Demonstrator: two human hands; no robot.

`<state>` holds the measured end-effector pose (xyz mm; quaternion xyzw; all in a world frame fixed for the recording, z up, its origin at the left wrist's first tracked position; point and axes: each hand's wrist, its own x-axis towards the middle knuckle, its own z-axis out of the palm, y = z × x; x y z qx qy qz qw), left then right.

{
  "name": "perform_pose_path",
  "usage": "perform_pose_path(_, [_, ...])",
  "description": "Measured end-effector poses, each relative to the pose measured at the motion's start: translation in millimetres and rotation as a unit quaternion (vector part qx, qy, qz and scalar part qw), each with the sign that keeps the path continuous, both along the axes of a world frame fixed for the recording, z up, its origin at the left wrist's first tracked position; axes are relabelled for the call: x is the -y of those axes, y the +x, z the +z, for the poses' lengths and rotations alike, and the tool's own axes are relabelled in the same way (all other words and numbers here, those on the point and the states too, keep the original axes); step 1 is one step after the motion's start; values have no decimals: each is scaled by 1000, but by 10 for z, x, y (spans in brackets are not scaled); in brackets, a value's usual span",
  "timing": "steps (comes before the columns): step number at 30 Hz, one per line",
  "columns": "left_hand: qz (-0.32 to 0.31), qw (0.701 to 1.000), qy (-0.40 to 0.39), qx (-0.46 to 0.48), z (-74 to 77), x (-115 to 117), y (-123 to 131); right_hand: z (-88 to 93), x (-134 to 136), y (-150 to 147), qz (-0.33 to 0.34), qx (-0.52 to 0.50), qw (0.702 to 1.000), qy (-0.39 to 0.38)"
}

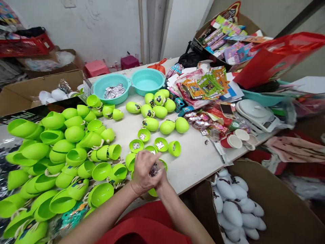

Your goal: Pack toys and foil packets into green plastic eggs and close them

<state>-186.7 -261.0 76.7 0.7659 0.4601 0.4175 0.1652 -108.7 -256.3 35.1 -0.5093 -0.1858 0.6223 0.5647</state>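
My left hand (142, 168) and my right hand (161, 176) are clasped together over the table's front part. Between them shows a small clear plastic packet (153, 169) with something dark in it; its kind I cannot make out. Just beyond my hands stand open green egg halves, among them one (160, 144) with a small silvery packet inside. Other green halves are partly hidden under my hands. Farther back lie several closed green plastic eggs (167, 127). A large heap of open green egg shells (74, 134) with cord loops covers the left side.
Two turquoise basins (148, 81) stand at the back, the left one holding silvery packets (115, 91). Snack packets (209, 84), paper cups (234, 141) and a white scale (256, 113) crowd the right. A carton (279, 200) with white eggs (230, 211) sits below the table edge.
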Motion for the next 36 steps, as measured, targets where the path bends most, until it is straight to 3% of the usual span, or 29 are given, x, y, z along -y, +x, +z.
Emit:
perform_pose_path(2, [50, 989, -123, 58, 5, -20, 145, -46, 3, 105, -14, -29, 999, -11])
perform_pose_path(4, [38, 972, -202, 110, 7, -9, 287, -70, 17, 229, -24, -60, 998, -21])
perform_pose_path(8, [-46, 971, -197, 128, -49, -40, 569, -148, 99, 594, -23, -96, 995, -33])
perform_pose_path(11, [-60, 964, -218, 140, -153, -317, 824, -334, 198, 1026, -86, -45, 994, -54])
perform_pose_path(14, [-49, 953, -263, 139, -339, -743, 1153, -638, 266, 1439, -163, 140, 975, -64])
perform_pose_path(17, [-68, 948, -292, 110, -634, -1063, 1464, -936, 189, 1618, -103, 276, 954, -60])
perform_pose_path(21, [-43, 938, -329, 98, -1038, -1176, 1654, -1099, -131, 1616, -57, 299, 952, -19])
perform_pose_path(23, [-30, 933, -345, 103, -1127, -1145, 1661, -1063, -257, 1634, -47, 283, 958, -3])
perform_pose_path(26, [-28, 930, -348, 112, -1040, -1054, 1625, -894, -277, 1691, -24, 249, 968, 19])
perform_pose_path(29, [-55, 948, -289, 119, -778, -978, 1528, -645, -180, 1739, 14, 213, 975, 61])
perform_pose_path(31, [-117, 964, -207, 122, -592, -937, 1403, -486, -133, 1747, 66, 189, 977, 74])
perform_pose_path(34, [-232, 962, -110, 94, -374, -802, 1127, -302, -117, 1654, 107, 138, 981, 86])
perform_pose_path(36, [-248, 963, -86, 65, -276, -637, 926, -207, -111, 1496, 139, 128, 978, 88])
